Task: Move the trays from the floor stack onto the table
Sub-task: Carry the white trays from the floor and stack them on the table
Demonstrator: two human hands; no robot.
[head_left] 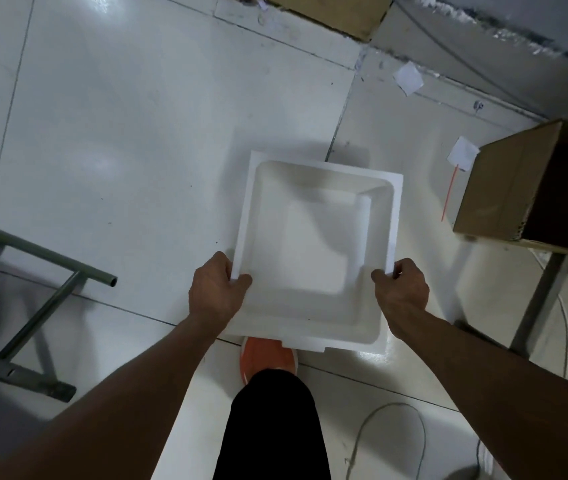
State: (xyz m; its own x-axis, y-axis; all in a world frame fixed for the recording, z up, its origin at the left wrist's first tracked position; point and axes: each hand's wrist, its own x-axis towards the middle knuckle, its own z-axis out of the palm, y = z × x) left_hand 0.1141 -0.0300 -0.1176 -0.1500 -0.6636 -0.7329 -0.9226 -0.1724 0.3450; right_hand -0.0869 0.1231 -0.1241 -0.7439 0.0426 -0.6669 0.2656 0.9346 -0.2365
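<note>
A white square foam tray point(317, 188) is held over the white tiled floor, its hollow facing up at me. My left hand point(215, 289) grips its left rim near the front corner, thumb on top. My right hand point(403, 285) grips the right rim at about the same height. Under the tray a second white edge point(376, 353) shows at the lower right and at the far left corner; whether it is another tray lying on the floor I cannot tell. No table top is in view.
A brown cardboard box point(532, 188) stands on a metal-legged support at the right. A grey metal frame point(33, 292) lies at the left. My orange shoe point(267, 355) and black trouser leg are just under the tray. A cable point(393, 407) loops on the floor at the lower right. Paper scraps lie beyond.
</note>
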